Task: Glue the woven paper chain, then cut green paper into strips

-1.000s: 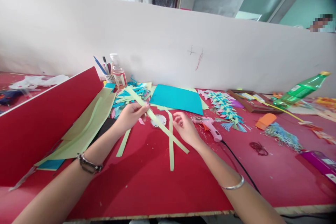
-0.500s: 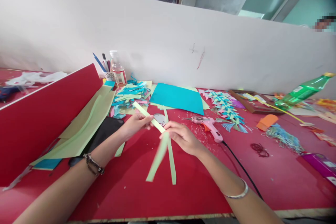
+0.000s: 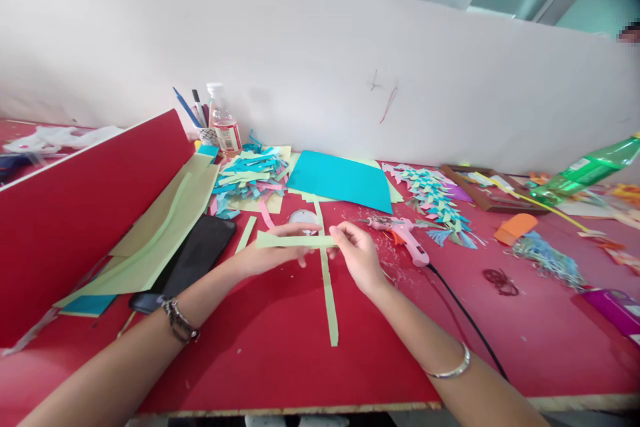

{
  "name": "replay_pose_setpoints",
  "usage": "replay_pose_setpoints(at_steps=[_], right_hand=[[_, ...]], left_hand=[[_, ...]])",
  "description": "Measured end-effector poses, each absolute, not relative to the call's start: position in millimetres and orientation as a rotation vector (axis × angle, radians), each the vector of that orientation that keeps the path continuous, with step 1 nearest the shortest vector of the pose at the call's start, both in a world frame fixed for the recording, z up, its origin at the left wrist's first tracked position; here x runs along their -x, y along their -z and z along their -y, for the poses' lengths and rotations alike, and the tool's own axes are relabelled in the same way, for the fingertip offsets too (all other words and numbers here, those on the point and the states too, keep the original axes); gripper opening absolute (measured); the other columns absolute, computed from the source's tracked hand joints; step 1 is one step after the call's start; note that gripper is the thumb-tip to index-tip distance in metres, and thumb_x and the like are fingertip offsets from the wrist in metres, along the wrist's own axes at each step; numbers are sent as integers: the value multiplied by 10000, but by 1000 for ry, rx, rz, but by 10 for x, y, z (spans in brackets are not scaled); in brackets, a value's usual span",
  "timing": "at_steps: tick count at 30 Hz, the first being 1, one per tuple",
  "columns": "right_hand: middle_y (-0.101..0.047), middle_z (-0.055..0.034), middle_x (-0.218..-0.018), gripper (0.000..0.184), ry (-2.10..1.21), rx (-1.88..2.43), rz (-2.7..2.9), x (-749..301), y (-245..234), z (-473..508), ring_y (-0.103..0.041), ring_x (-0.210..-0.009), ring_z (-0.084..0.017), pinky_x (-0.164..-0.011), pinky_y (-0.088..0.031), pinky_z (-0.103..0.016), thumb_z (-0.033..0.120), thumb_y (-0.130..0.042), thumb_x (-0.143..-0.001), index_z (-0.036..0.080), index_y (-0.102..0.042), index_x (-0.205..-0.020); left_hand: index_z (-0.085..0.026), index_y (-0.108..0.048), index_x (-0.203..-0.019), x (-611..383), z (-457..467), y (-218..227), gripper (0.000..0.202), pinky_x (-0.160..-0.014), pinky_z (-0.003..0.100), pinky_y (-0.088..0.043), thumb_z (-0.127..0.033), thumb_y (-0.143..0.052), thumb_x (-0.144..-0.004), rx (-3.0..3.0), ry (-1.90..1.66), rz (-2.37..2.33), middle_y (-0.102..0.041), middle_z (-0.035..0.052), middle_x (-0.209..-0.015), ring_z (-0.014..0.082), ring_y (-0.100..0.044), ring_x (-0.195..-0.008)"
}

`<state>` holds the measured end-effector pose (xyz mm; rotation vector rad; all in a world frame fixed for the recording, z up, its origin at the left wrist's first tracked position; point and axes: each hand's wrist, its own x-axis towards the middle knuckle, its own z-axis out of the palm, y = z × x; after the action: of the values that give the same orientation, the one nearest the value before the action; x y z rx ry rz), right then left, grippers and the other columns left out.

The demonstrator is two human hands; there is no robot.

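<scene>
A pale green paper strip (image 3: 293,241), held level above the table, looks folded to a shorter length. My right hand (image 3: 359,259) pinches its right end between thumb and fingers. Behind the strip, my left hand (image 3: 255,260) has its fingers stretched out and apart, with the strip lying across them. Below my hands a second pale green strip (image 3: 329,303) runs lengthwise on the red table. A round, pale disc-shaped object (image 3: 301,217) lies just beyond my fingers, partly covered.
A pink glue gun (image 3: 411,243) with a black cord lies right of my hands. Left are a black phone (image 3: 197,260) and paper sheets (image 3: 165,240). Paper cuttings (image 3: 250,177), a blue sheet (image 3: 340,180), a woven paper piece (image 3: 433,197) and a green bottle (image 3: 585,170) stand farther back.
The strip has gone from slanting with a hanging tail to level and shorter, apparently doubled over. My left hand has let go its pinch and spread its fingers.
</scene>
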<state>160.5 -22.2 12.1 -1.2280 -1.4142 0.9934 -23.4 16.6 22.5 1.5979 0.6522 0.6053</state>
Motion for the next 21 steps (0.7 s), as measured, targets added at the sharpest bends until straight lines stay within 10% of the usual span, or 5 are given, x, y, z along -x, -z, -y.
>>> replay_pose_setpoints(at_steps=[21], right_hand=[[-503,35,-532,252,-1252,1132,1755,-1601,-133,246,-444,-476,-81,-465,-346,-210,403,-493,-796,176,-589,-844]], left_hand=[[-153,-578,-748,141,-109,-225,188,-585,218,-426,-329,-516,-776,-1664,-776,-804,-557,-25,-601,88,-537,-552]])
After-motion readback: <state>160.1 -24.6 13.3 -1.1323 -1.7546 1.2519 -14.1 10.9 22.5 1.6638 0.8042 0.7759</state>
